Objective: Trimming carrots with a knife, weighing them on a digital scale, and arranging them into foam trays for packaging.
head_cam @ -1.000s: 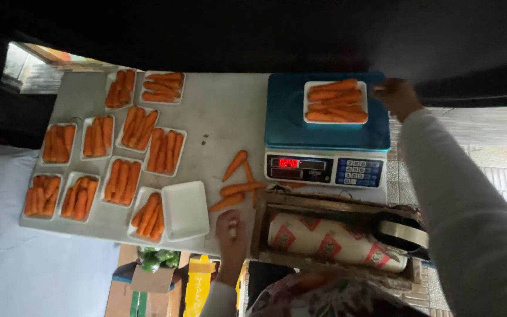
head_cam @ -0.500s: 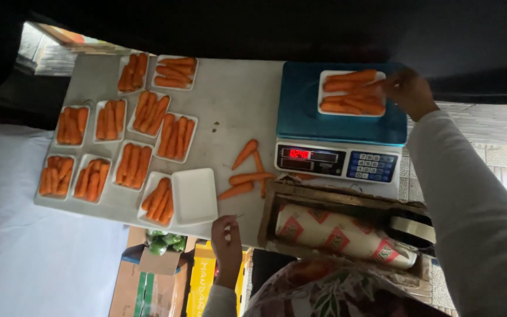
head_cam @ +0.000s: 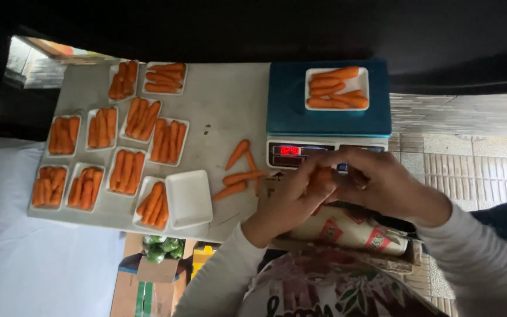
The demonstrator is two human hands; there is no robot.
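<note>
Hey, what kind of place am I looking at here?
Likely a produce-packing spot at a small shop or market stall: a blue weighing scale bearing a tray of carrots, many filled carrot trays on the table, and a wrap roll.

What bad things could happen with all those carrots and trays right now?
1. The empty tray lies partly on a filled tray near the table edge; a nudge might tip it off.
2. Loose carrots lie bare beside the scale; a sleeve could roll them away.
3. Both hands, left and right, are in front of the scale's display, so the reading may be hard to see.
</note>
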